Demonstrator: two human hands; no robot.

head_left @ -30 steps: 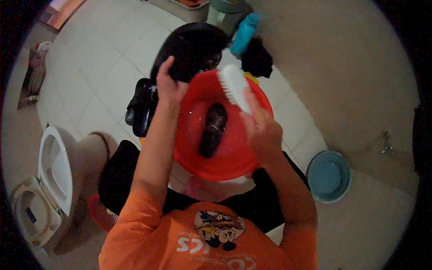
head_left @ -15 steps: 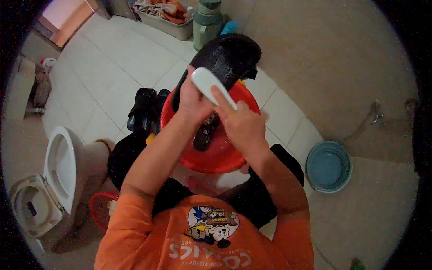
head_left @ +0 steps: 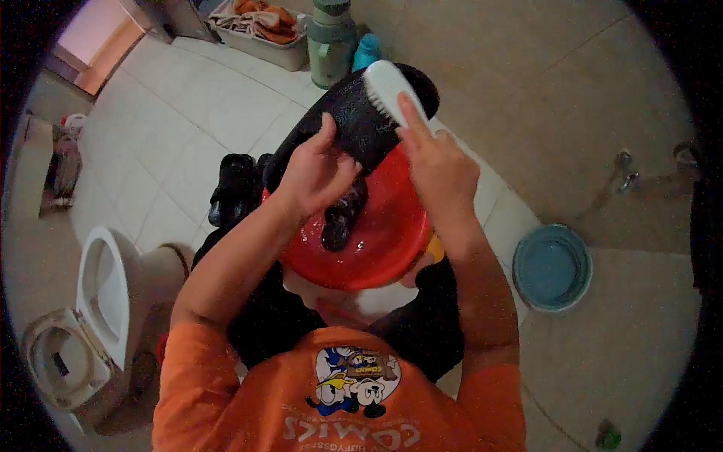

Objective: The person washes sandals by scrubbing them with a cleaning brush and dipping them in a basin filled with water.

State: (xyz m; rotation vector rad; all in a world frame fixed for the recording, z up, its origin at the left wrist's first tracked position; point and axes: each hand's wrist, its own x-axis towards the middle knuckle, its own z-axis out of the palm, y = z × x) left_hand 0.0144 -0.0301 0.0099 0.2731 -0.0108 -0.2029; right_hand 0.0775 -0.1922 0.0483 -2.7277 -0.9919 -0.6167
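A wet black slipper (head_left: 343, 109) is held tilted over a red basin (head_left: 392, 256). My left hand (head_left: 316, 173) grips the slipper's near side, thumb raised along its face and some fingers hidden. In my right hand (head_left: 443, 173) is a white scrubbing brush (head_left: 390, 84), index finger stretched along its back. The brush's bristles touch the slipper near its far right end. Below my left hand a shiny dark piece (head_left: 340, 226) hangs or lies over the basin; whether it belongs to the slipper I cannot tell.
Black footwear (head_left: 235, 184) stands on the tiles left of the basin. A blue-grey bucket (head_left: 553, 301) is at right, near a wall tap (head_left: 627, 179). A toilet (head_left: 105, 286) is at left. Farther back are a green flask (head_left: 331, 56), a blue bottle (head_left: 367, 51) and a cloth-filled bin (head_left: 279, 53).
My right hand has moved the brush up and right along the slipper, away from my left hand. My left hand has shifted slightly down and left, its thumb now raised.
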